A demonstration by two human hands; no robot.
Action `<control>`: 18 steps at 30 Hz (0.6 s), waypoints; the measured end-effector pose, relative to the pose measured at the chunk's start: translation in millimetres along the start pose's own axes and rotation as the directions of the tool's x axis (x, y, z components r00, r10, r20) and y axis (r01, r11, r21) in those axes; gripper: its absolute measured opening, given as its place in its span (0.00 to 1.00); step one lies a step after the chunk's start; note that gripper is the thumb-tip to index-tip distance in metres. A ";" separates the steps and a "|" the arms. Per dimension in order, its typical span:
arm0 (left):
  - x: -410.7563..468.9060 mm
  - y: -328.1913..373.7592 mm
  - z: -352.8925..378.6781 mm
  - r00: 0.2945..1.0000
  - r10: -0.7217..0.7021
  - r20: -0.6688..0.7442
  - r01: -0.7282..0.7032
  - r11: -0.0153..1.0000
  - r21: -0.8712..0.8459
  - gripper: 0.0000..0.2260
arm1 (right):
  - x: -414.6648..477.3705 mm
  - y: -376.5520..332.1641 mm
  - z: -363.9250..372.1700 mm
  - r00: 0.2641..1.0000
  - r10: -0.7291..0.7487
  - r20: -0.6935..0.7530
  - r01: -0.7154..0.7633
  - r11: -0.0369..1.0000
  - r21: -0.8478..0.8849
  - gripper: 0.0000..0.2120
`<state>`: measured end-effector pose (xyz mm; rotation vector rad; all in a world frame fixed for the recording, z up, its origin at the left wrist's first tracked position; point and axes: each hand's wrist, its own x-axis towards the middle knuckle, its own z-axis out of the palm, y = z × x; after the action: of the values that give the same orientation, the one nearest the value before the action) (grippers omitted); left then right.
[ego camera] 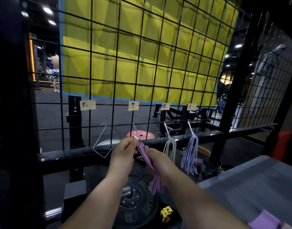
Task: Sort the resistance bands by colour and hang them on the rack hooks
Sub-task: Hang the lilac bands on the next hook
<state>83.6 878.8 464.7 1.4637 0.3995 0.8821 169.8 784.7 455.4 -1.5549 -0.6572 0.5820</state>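
The left hand [123, 152] is closed in a pinch on the lower end of a thin silver metal hook [135, 132] that slants down from the black wire grid rack [142, 63]; the hook's tip is hidden behind the fingers. The right hand [156, 160] is closed around a bunch of flat pink-purple resistance bands [142, 152], whose upper end sits right at the hook's tip between the two hands. Whether the bands are already threaded on the hook cannot be made out. Their lower ends trail below the right wrist, partly hidden by it.

Just right of the hands, a bundle of pale green loop bands [170, 148] hangs from its own hook, and further right a bundle of light blue loop bands [190, 156] hangs from another. To the left, a larger bent wire hook [101, 141] hangs bare.

Four paper labels are taped to the grid above the hooks, one above each [87, 105] [133, 105] [165, 106] [191, 106]; their handwriting is too small to read.

At the lower right, a grey tabletop [251, 187] is cut off by the frame edge, with another pink-purple band [266, 219] on it, only partly in view. Below the arms lies a black weight plate [142, 205], half covered by the forearms. A red weight plate [141, 135] lies on the floor beyond the grid.
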 end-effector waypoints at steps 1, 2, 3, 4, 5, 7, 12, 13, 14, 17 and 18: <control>-0.9 0.0 0.3 1.000 0.011 -0.004 -0.011 1.000 0.015 0.12 | 1.6 4.0 0.9 1.000 0.003 -0.009 -0.004 1.000 -0.007 0.17; -1.4 -0.7 0.6 1.000 0.018 -0.010 -0.018 0.999 0.029 0.12 | 1.6 6.3 1.6 1.000 0.003 -0.017 -0.003 1.000 -0.019 0.18; -1.6 -1.6 0.3 1.000 0.024 -0.019 -0.023 0.999 0.043 0.11 | 1.7 7.6 2.5 1.000 -0.004 -0.027 0.003 0.999 -0.033 0.17; -1.7 -2.4 0.1 0.999 0.026 -0.029 -0.025 0.998 0.055 0.11 | 1.4 8.0 2.5 0.999 -0.016 -0.037 0.014 0.999 -0.048 0.16; -2.3 -2.6 -0.1 0.999 0.031 -0.037 -0.028 0.998 0.064 0.11 | 1.9 9.0 2.2 0.999 -0.031 -0.039 0.029 0.998 -0.049 0.15; -3.0 -2.8 -0.2 0.997 0.053 -0.049 -0.049 0.996 0.075 0.10 | 0.2 8.8 2.4 0.998 -0.058 -0.031 0.057 0.997 -0.045 0.17; -2.5 -3.1 0.5 0.994 0.096 -0.057 -0.088 0.988 0.130 0.09 | -3.2 5.6 3.6 0.997 -0.073 -0.035 0.071 0.996 -0.061 0.18; -1.4 -5.5 0.3 0.995 0.083 -0.052 -0.076 0.989 0.124 0.09 | -3.2 5.6 2.7 0.997 -0.067 -0.046 0.065 0.997 -0.052 0.17; -0.4 -7.3 0.1 0.997 0.066 -0.049 -0.061 0.993 0.105 0.10 | -3.5 5.2 1.4 0.997 -0.057 -0.056 0.055 0.997 -0.045 0.17; 2.0 -9.5 1.2 0.998 0.033 -0.054 -0.031 0.998 0.052 0.10 | -3.8 6.1 -1.6 0.997 -0.050 -0.063 0.048 0.998 -0.028 0.16; 2.4 -8.5 1.9 0.998 0.020 -0.057 -0.018 0.999 0.041 0.10 | -4.4 6.6 -2.0 0.997 -0.054 -0.060 0.053 0.998 -0.025 0.15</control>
<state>88.8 880.2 457.4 1.4843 0.4492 0.9377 168.5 779.8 449.0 -1.5663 -0.6597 0.4867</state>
